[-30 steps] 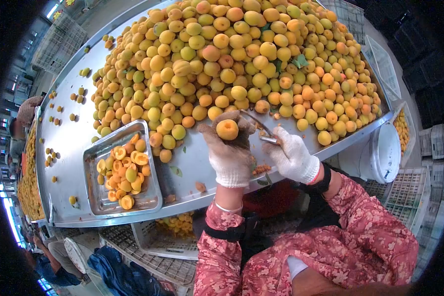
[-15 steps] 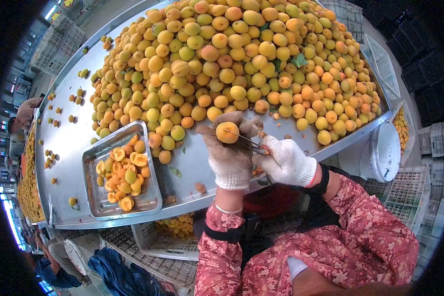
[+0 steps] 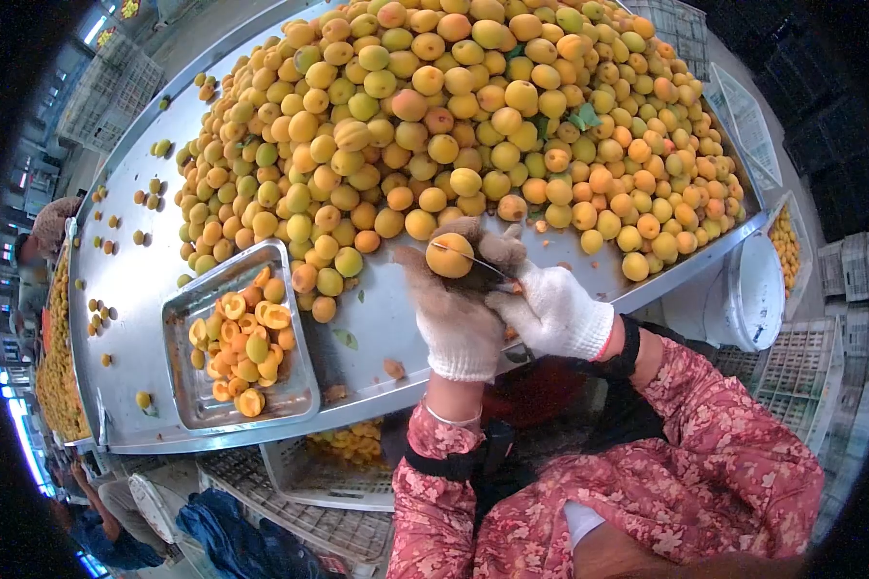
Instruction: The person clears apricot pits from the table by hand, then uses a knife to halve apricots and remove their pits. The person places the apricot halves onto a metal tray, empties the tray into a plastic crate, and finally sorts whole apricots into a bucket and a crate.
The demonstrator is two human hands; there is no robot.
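My left hand (image 3: 454, 309), in a soiled white knit glove, is closed around a yellow apricot (image 3: 449, 256) just in front of the heap. My right hand (image 3: 550, 307), gloved too, grips a thin-bladed knife (image 3: 490, 267); its blade lies across the apricot's upper face. The knife's handle is mostly hidden in my fist. Beyond both hands rises a large pile of whole apricots (image 3: 434, 125) on the metal table (image 3: 377, 338). To the left, a steel tray (image 3: 304, 381) holds halved apricots (image 3: 246, 338) with orange flesh.
A white bucket (image 3: 755, 294) stands off the table's right corner, near plastic crates (image 3: 787, 372). Below the front edge sits another crate (image 3: 343, 487) with yellow pieces. Loose apricots (image 3: 106, 246) dot the table's left side. Another person (image 3: 116, 526) is at lower left.
The knife blade has moved left and now lies across the apricot. My hands have come slightly closer together. The tray and pile look the same.
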